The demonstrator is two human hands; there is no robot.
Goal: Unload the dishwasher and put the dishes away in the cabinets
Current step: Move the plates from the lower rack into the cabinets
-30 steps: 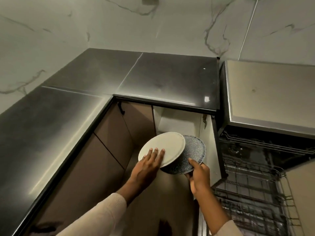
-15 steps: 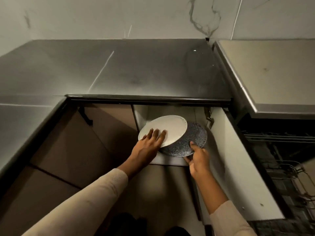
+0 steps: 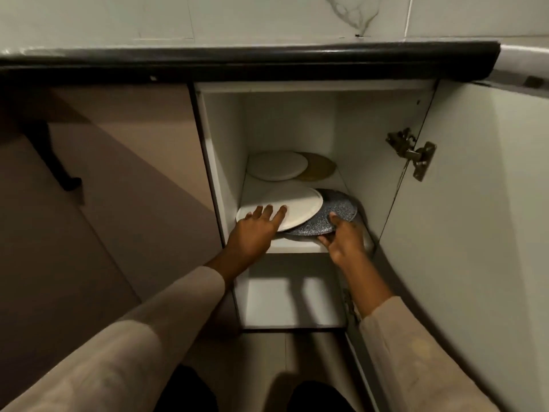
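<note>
Since the earlier frame the two plates have travelled from in front of the cabinet onto its shelf.

Head view: the left hand [image 3: 254, 230] is pressing flat, fingers spread, on the white plate [image 3: 292, 211]; the right hand [image 3: 341, 239] is pinching the near rim of the speckled grey plate [image 3: 332, 215] lying under it. Both are sitting on the cabinet shelf [image 3: 297, 248], near its front edge; two more plates [image 3: 279, 169] are resting farther back.
</note>
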